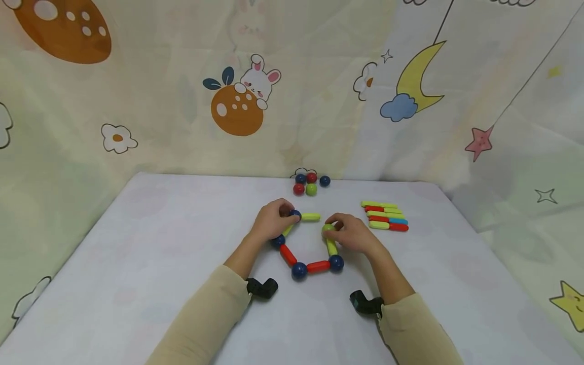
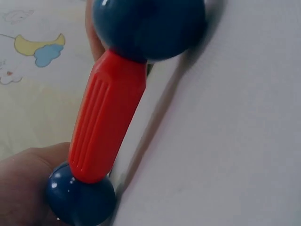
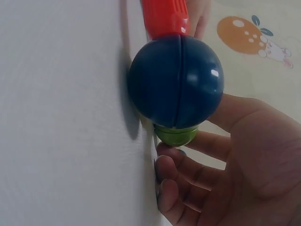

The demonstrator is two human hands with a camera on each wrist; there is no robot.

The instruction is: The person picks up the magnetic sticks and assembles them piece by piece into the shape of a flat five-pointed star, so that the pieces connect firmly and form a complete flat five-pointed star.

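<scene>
Balls and rods joined end to end form an unclosed ring on the white table. My left hand [image 1: 272, 220] pinches a dark blue ball [image 1: 295, 215] at its back left; a yellow-green rod [image 1: 311, 217] points right from that ball. At the back right, my right hand [image 1: 353, 232] pinches a green ball [image 1: 328, 229], a small gap from that rod's free end. A yellow-green rod [image 1: 331, 248] runs from the green ball to a blue ball [image 3: 176, 81]. Red rods [image 1: 318, 266] and blue balls [image 1: 299, 271] make up the front. The left hand partly covers another yellow-green rod [image 1: 287, 231].
Several loose red, blue and green balls [image 1: 311, 189] lie near the table's back edge. Right of the right hand, several red, yellow-green and blue rods [image 1: 385, 219] lie in rows. A printed cloth [image 1: 319, 101] hangs behind the table [image 1: 159, 284].
</scene>
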